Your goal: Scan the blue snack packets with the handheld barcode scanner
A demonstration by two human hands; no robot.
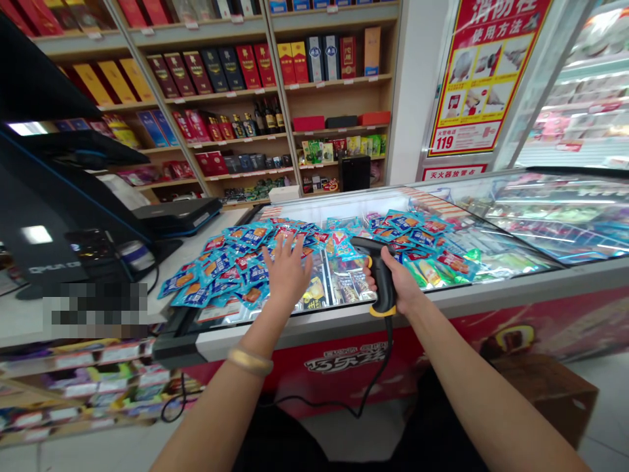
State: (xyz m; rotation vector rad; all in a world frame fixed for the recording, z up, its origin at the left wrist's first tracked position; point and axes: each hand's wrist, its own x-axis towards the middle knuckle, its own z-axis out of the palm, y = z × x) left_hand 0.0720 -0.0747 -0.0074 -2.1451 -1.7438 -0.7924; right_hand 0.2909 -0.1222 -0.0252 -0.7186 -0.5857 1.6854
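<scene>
My left hand [288,269] reaches forward with fingers spread, open, over a heap of small blue and red snack packets [236,262] lying on the glass lid of a chest freezer [491,262]. A gold bangle sits on that wrist. My right hand [400,282] is wrapped around the grip of a black barcode scanner [378,272] with a yellow trim. The scanner's head points left toward the packets, and its black cable hangs down the freezer's red front. More blue packets [413,226] are spread to the right of the scanner.
A black till screen [54,223] stands on the white counter at left. Wooden shelves [255,98] of boxed goods and bottles line the back wall. A red poster [484,72] hangs at right. A cardboard box [545,387] sits on the floor.
</scene>
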